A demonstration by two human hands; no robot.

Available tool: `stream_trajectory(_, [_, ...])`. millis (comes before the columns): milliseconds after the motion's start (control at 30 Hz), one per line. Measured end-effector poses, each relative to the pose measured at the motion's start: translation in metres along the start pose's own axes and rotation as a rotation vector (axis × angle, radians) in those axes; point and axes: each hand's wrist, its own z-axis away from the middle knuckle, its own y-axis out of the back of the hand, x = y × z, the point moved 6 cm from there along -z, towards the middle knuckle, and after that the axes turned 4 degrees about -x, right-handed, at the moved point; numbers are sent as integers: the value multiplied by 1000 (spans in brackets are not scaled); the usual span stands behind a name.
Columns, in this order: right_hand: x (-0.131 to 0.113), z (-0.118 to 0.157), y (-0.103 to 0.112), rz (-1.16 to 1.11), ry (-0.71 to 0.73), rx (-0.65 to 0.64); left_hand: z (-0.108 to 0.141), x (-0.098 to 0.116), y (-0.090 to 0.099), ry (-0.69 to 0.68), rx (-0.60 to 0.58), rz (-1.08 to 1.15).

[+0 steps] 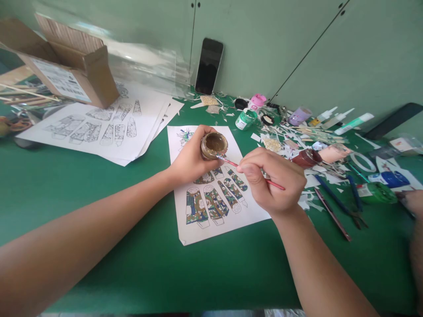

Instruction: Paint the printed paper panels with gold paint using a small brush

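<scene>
My left hand point(193, 154) is wrapped round a small open jar of brown paint point(215, 143), tilted toward me above the sheet. My right hand point(272, 178) pinches a thin red paintbrush point(276, 184), its bristle end at the jar's near right rim. Beneath both hands a white sheet point(185, 231) lies on the green table point(139, 268). Printed shapes on it carry brown, green, blue and white camouflage patches point(214, 204); a few small end pieces are uncoloured. Part of the sheet is hidden by my left hand and the jar.
A cardboard box point(95, 75) stands on printed sheets point(132, 145) at the left. A phone point(209, 66) leans on the wall. Paint jars point(246, 119), paper scraps, glue bottles and pliers point(357, 215) crowd the right. Another person's hand point(414, 202) shows at the right edge.
</scene>
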Motion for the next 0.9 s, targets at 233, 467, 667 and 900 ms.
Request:
stream_trajectory(233, [2, 3, 2, 61, 23, -4, 0, -1, 1, 30, -10, -32])
stream_trajectory(467, [-1, 2, 0, 123, 63, -3, 0, 0, 1, 25, 6, -11])
stream_trajectory(667, [-3, 1, 0, 142, 93, -32, 1, -1, 2, 22, 13, -20])
stream_trajectory(900, [-2, 1, 4, 145, 152, -42, 0, -2, 2, 36, 9, -4])
